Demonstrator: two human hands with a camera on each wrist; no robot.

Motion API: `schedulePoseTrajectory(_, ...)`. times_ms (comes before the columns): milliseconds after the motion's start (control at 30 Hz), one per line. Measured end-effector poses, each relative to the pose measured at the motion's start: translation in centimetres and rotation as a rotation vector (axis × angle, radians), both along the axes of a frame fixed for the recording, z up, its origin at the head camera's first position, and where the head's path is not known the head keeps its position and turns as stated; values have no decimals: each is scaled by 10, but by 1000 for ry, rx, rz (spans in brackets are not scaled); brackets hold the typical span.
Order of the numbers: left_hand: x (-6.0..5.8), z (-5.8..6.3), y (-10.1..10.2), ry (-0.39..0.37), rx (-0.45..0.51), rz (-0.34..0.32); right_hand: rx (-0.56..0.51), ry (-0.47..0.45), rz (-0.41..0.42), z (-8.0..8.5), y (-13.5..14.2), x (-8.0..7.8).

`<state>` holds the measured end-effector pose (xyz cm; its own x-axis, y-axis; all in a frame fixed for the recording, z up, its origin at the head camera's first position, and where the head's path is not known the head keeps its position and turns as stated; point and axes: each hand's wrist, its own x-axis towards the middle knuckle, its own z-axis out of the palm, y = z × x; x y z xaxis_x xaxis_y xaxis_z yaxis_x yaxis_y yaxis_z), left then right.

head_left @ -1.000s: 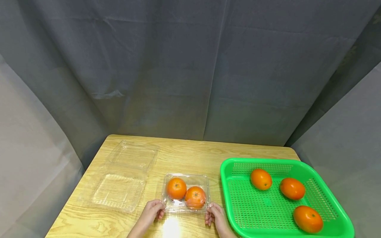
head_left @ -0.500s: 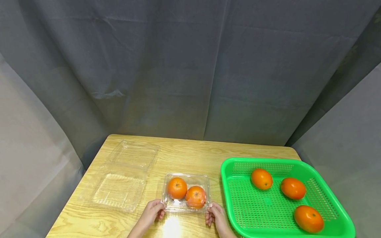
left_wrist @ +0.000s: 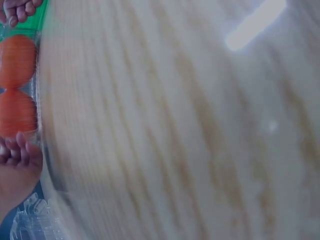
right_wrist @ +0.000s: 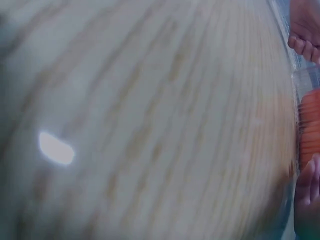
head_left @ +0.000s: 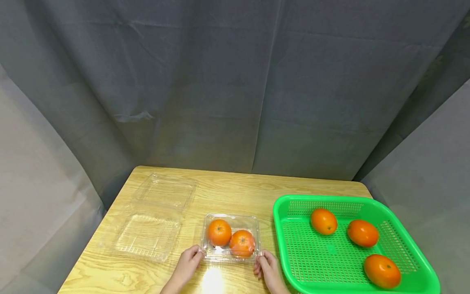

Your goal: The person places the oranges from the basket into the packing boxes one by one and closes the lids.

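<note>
In the head view, a closed clear plastic clamshell box stands on the table with two shiny orange fruits, the left fruit and the right fruit, visible inside. My left hand pinches the box's front left corner. At the front right corner, my right hand holds the edge between thumb and curled fingers. Both wrist views show the box only at their margins, with the left hand and the right hand beside the fruits. The undersides of the fingers are hidden.
A green mesh basket on the right holds three more orange fruits. Another clear clamshell lies unfolded on the left of the wooden table. Grey curtains hang behind and at both sides.
My left hand has shifted slightly at the box corner, and fewer of its curled fingers show. The right hand, box and fruits keep their places, apart from a slight drift of the view.
</note>
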<state>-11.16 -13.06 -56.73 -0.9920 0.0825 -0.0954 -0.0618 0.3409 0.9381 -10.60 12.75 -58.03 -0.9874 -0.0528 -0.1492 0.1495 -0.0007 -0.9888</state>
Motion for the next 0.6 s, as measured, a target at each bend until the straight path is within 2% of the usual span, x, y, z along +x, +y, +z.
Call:
schedulePoseTrajectory(133, -1, 0, 2, 105, -94, 60, 132, 50, -98, 2, -4, 2)
schedulePoseTrajectory(333, 0, 0, 4, 241, -228, 108, 277, 204, -191, 4, -9, 5)
schedulePoseTrajectory(467, 2, 2, 6, 342, -330, 104, 405, 377, -205, 4, -10, 5)
schedulePoseTrajectory(600, 3, 3, 7, 444, -387, 107, 521, 568, -200, 4, -9, 3)
